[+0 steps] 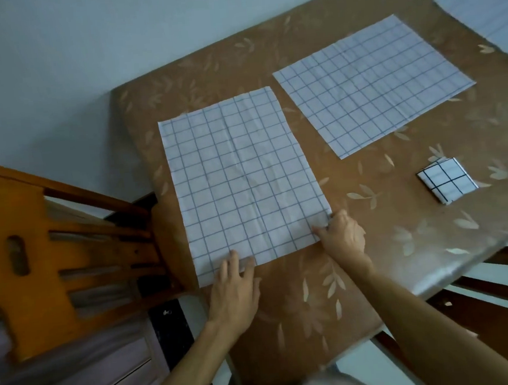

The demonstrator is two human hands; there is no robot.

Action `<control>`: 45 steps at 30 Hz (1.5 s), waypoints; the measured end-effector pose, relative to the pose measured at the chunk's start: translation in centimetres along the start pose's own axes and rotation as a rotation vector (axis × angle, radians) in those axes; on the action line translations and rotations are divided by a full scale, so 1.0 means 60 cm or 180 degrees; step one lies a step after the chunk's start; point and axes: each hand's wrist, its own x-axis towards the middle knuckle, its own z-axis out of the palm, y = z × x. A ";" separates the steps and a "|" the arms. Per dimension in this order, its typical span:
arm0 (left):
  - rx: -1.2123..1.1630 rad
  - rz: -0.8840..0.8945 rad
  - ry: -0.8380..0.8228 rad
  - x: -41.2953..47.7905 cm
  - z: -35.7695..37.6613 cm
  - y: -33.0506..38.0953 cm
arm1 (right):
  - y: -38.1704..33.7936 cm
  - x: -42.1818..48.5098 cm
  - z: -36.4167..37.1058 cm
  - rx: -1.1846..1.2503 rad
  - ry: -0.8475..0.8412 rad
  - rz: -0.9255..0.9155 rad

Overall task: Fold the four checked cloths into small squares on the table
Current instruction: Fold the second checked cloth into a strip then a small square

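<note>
Right hand (341, 237) pinches corner of near cloth (245, 177) | left hand (234, 281) flat on its edge | likely light, limp: lift by corners

I see the nearest cloth (245, 177) spread flat and unfolded, white with a thin blue check and faint creases. Its near edge lies under my left grip (234, 292) and its near right corner is pinched in my right grip (343, 239). A second cloth (372, 86) lies flat beyond the right grip. A small folded square (447, 184) sits to that grip's right. The fourth cloth (488, 9) lies farthest off, cut by the frame.
</note>
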 end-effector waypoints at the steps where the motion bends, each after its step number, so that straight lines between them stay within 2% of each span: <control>1: -0.0002 0.0071 0.0011 -0.004 0.000 -0.003 | -0.003 -0.004 0.005 0.0078 -0.0010 0.0025; 8: -0.0248 0.0506 0.0049 -0.017 -0.004 -0.028 | -0.014 -0.036 0.018 0.0294 -0.0184 -0.0065; 12: -0.0214 0.0599 0.0236 0.005 -0.006 -0.056 | -0.039 -0.072 0.004 0.1069 -0.0065 -0.0364; 16: 0.0014 0.0622 0.0034 0.017 -0.001 -0.079 | -0.058 -0.095 -0.005 0.1510 -0.0080 -0.0501; 18: 0.0032 0.0705 0.0032 0.014 0.002 -0.084 | -0.063 -0.094 -0.004 0.1593 -0.0247 -0.0393; 22: -0.0178 0.0943 0.0150 0.005 -0.002 -0.092 | -0.052 -0.074 0.000 0.1835 -0.0301 0.0283; 26: -0.0193 0.1183 0.0195 0.020 -0.004 -0.103 | -0.035 -0.070 0.005 0.1874 -0.0271 0.0345; 30: -0.0066 0.1116 0.0492 0.057 -0.017 -0.107 | -0.038 -0.079 -0.001 0.1817 -0.0283 0.0057; 34: 0.0412 0.0903 -0.0234 0.093 -0.025 -0.100 | -0.049 -0.098 0.004 0.1912 -0.0276 -0.0400; 37: 0.0381 0.0851 -0.0238 0.101 -0.021 -0.093 | -0.065 -0.117 0.010 0.1866 -0.0279 -0.0899; 39: 0.0223 0.0892 -0.0210 0.102 -0.018 -0.100 | -0.079 -0.137 0.016 0.1688 -0.0329 -0.1328; 41: -0.0284 0.0879 -0.0163 0.103 -0.021 -0.108 | -0.092 -0.155 0.026 0.1285 -0.0259 -0.1734; 43: -0.1555 0.0534 -0.0178 0.100 -0.040 -0.106 | -0.102 -0.171 0.036 0.0931 -0.0268 -0.2032; 45: -0.2768 -0.0088 -0.0181 0.101 -0.061 -0.107 | -0.108 -0.184 0.047 0.0667 -0.0382 -0.2282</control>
